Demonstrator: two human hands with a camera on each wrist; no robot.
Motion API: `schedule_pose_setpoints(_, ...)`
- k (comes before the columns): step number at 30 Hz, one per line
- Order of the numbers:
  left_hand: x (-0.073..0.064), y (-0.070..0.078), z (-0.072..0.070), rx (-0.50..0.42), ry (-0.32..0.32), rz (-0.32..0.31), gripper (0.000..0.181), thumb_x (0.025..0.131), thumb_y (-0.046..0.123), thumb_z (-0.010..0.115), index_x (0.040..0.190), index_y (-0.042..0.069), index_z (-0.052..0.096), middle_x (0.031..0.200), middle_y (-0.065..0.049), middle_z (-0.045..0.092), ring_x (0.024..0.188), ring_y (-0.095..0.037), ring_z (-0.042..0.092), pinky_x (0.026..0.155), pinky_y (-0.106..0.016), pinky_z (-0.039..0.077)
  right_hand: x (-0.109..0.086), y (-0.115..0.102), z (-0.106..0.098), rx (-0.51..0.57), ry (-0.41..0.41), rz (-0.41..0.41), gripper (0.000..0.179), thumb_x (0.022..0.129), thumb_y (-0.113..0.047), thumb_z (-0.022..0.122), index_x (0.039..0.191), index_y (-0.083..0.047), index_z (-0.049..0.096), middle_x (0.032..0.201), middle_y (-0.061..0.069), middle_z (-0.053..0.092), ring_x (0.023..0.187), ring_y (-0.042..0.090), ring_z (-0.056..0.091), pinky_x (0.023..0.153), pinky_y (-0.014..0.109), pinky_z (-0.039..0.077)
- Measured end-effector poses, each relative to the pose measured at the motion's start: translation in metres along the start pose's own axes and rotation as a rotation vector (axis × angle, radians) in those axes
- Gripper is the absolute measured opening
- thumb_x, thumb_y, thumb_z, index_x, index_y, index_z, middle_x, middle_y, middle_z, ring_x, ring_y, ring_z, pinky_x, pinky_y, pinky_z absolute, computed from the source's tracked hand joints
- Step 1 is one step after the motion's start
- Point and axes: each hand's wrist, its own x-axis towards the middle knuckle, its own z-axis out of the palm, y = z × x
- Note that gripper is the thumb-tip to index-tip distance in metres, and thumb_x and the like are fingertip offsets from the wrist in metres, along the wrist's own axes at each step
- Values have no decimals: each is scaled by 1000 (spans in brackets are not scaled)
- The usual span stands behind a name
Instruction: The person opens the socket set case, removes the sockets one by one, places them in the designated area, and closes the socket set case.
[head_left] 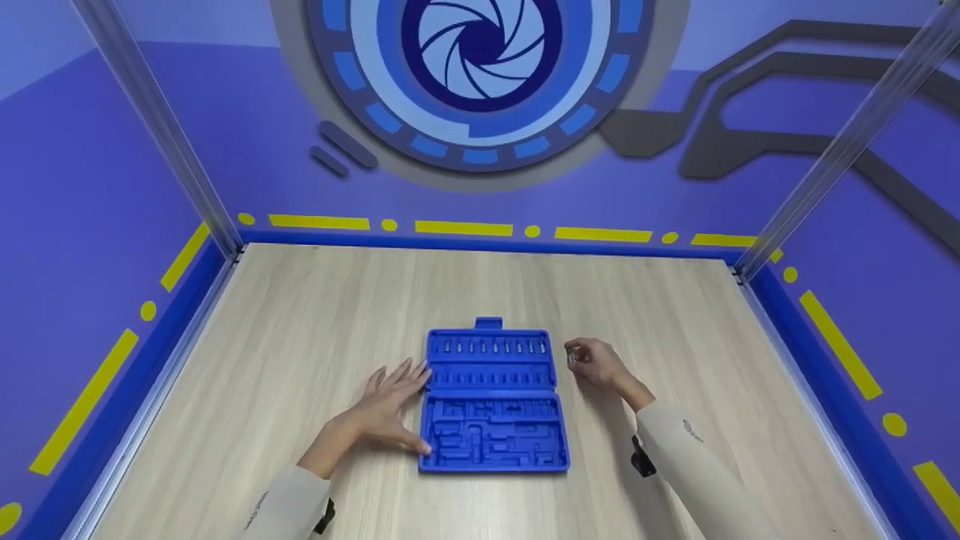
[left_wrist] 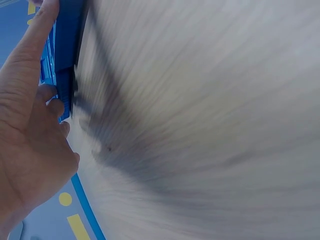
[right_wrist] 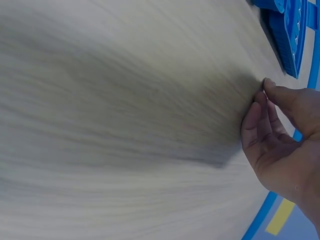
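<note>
An open blue plastic tool case [head_left: 491,394] lies flat on the table. Its far half holds a row of small silvery bits [head_left: 495,347]; the near half has moulded recesses. Along the case's left side, my left hand [head_left: 386,411] spreads its fingers against the edge, the thumb touching near the front corner. The left wrist view has that hand [left_wrist: 35,135] beside the case wall. Just right of the far half, my right hand [head_left: 596,364] pinches a small silvery metal piece [head_left: 571,355] between thumb and fingertips. Fingers mostly hide this piece in the right wrist view.
The pale wood-grain table [head_left: 337,300] is bounded by blue panels with yellow marks. Metal posts [head_left: 161,124] stand at the back corners. A latch tab [head_left: 489,322] sticks out from the case's far edge.
</note>
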Motion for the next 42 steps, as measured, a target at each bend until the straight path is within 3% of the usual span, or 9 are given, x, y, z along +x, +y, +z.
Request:
schedule_pose_setpoints(3, 0, 2, 1, -7, -2, 3, 131, 63, 58, 91, 161, 3, 24, 170, -19, 18, 157, -49, 10, 121, -76, 3, -1, 7, -4, -1, 4, -25, 33, 91, 3, 64, 123, 11, 64, 93, 21, 73, 84, 27, 69, 73, 36, 57)
schedule_pose_setpoints(7, 1, 3, 2, -26, -14, -2, 131, 64, 58, 91, 161, 3, 23, 171, -18, 17, 158, -48, 9, 122, -75, 2, -2, 12, -8, 14, -18, -72, 34, 91, 0, 63, 124, 11, 63, 91, 16, 73, 81, 21, 67, 69, 34, 56)
schedule_pose_setpoints(14, 2, 2, 0, -10, -14, -15, 131, 64, 60, 90, 162, 3, 23, 171, -17, 17, 158, -47, 10, 122, -74, 3, 3, 4, -7, -36, -35, 16, 38, 92, 2, 64, 129, 11, 61, 98, 24, 72, 87, 30, 67, 73, 35, 54)
schedule_pose_setpoints(28, 1, 3, -1, -3, -15, -24, 131, 64, 61, 90, 162, 5, 22, 171, -16, 16, 157, -48, 9, 122, -74, 3, 22, -17, -24, -33, -96, 21, 42, 92, 3, 67, 132, 14, 57, 102, 30, 70, 90, 42, 71, 79, 47, 60)
schedule_pose_setpoints(33, 1, 2, 0, -5, -10, -22, 131, 64, 61, 90, 162, 5, 23, 171, -17, 17, 157, -47, 10, 122, -74, 3, 34, -33, -21, 1, -124, 22, 44, 90, 5, 69, 132, 12, 58, 105, 33, 68, 82, 42, 72, 70, 42, 64)
schedule_pose_setpoints(36, 1, 1, 0, -17, -6, -11, 131, 63, 59, 91, 161, 3, 24, 170, -18, 18, 157, -48, 11, 121, -75, 3, 42, -43, -14, 1, -117, -8, 43, 89, 3, 71, 130, 11, 61, 106, 31, 69, 84, 39, 72, 67, 34, 61)
schedule_pose_setpoints(42, 1, 1, -1, -21, -7, -1, 131, 64, 58, 91, 161, 1, 24, 170, -19, 19, 157, -49, 10, 121, -75, 4, 56, -63, 7, 86, -131, -44, 41, 90, -1, 74, 128, 10, 63, 104, 27, 72, 82, 22, 70, 64, 22, 54)
